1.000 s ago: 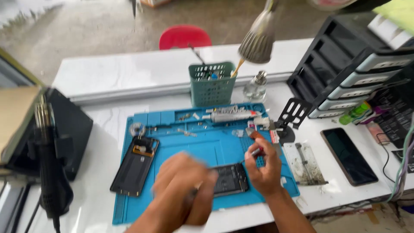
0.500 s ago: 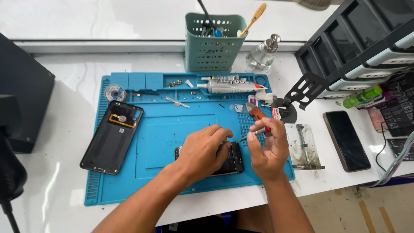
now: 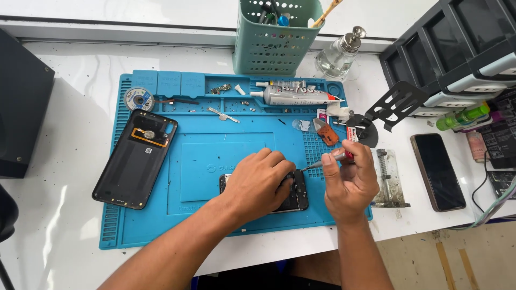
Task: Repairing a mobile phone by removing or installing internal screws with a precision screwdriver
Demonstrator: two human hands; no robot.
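**White table, blue mat, a phone under the hands**

A white table (image 3: 75,80) carries a blue repair mat (image 3: 215,134), and low on that mat, near its front edge, lies a dark phone body (image 3: 297,194). The left hand (image 3: 260,182) lies flat over the phone, fingers curled down on its upper face and covering most of it. The right hand (image 3: 349,180) hovers just beside the phone's right end, pinching a small screwdriver (image 3: 328,160) between thumb and fingers; the thin tip points left toward the phone's top corner.

Left of the hands on the mat rests a black back cover (image 3: 134,158), inner side up, tilted a little. Above it sits a small round reel (image 3: 138,99). Along the mat's upper trays lie a glue tube (image 3: 293,96) and scattered tiny parts. Behind the mat stands a green mesh basket (image 3: 269,37) holding tools, with a glass bottle (image 3: 336,53) near it on the right. Off the mat's right edge lie a metal clamp (image 3: 388,177) and a second dark phone (image 3: 438,172), screen up, well apart from the hands. Dark drawer units (image 3: 446,48) fill the far right corner.
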